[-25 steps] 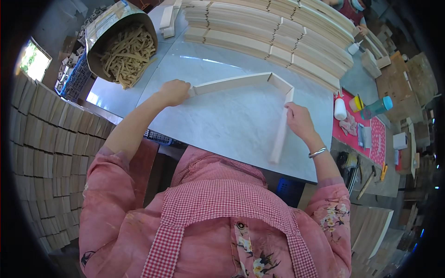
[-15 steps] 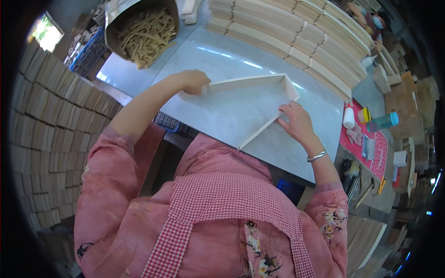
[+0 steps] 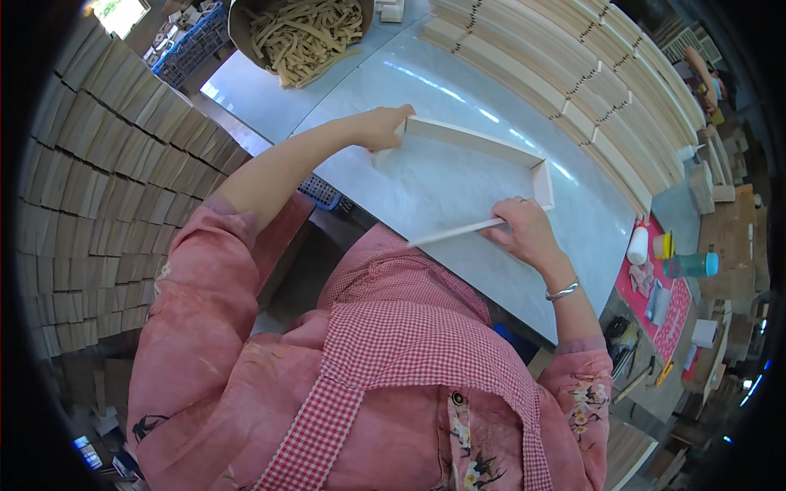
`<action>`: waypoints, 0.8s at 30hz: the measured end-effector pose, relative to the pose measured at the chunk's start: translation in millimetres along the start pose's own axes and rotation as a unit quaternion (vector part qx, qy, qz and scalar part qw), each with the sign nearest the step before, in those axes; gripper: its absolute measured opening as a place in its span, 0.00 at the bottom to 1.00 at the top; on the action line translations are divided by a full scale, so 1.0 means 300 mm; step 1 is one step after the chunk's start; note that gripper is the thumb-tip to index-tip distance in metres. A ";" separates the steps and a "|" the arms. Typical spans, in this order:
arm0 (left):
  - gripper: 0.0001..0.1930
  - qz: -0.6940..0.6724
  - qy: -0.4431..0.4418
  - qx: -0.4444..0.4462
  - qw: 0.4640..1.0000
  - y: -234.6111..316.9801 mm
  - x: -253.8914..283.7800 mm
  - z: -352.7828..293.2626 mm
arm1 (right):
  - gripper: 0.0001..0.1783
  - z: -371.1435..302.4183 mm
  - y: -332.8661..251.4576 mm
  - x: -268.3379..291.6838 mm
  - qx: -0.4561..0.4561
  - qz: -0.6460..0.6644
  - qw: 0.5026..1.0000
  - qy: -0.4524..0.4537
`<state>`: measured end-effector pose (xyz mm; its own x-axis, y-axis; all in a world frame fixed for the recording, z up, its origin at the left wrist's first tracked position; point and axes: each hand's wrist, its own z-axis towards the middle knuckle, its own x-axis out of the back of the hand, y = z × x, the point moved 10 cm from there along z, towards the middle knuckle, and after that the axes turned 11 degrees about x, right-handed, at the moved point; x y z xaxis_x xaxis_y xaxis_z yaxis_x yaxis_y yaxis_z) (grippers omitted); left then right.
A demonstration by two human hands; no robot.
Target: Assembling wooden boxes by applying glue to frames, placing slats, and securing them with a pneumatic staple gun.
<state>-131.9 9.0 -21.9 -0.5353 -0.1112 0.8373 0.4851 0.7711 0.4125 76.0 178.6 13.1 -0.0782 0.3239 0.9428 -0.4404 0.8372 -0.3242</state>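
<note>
A pale wooden strip frame (image 3: pixel 479 141), folded at its corners, stands on edge on the blue-grey tabletop (image 3: pixel 377 217). My left hand (image 3: pixel 381 128) is closed around its far left corner, where a short side angles toward me. My right hand (image 3: pixel 522 232) pinches the near strip (image 3: pixel 455 232) close to the right short side (image 3: pixel 542 185). The near strip's free left end points toward the table's front edge, apart from the left short side. My right fingers partly hide where the near strip meets the right side.
Long stacks of grooved wooden strips (image 3: pixel 565 90) line the far right of the table. A bin (image 3: pixel 246 33) of thin tan strips lies tipped at the far left. At right are a white bottle (image 3: pixel 638 245) and a teal bottle (image 3: pixel 692 264). Stacked wood (image 3: pixel 106 196) fills the left.
The frame's left corner has bent, so its left short side now turns toward me. The near strip has swung closer to the far one. The whole view has shifted slightly.
</note>
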 end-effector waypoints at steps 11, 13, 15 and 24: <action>0.23 -0.279 0.111 -0.012 0.954 -0.059 -0.039 0.010 | 0.13 0.086 -0.040 -0.012 -0.025 -0.115 0.980 0.158; 0.23 -0.350 0.086 0.007 0.933 -0.064 -0.062 0.002 | 0.13 0.087 -0.032 -0.008 -0.038 -0.133 0.976 0.170; 0.23 -0.386 0.074 0.019 0.919 -0.064 -0.079 -0.005 | 0.13 0.092 -0.030 -0.008 -0.043 -0.142 0.974 0.174; 0.20 -0.356 0.132 0.026 0.925 -0.048 -0.086 -0.025 | 0.13 0.102 -0.029 0.000 -0.050 -0.146 0.968 0.197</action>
<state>-119.9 -4.1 -46.7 -0.5147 -0.7463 0.4219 0.0376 0.4720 0.8808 52.5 157.7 18.3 0.3919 0.1935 0.8994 -0.3027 0.9503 -0.0726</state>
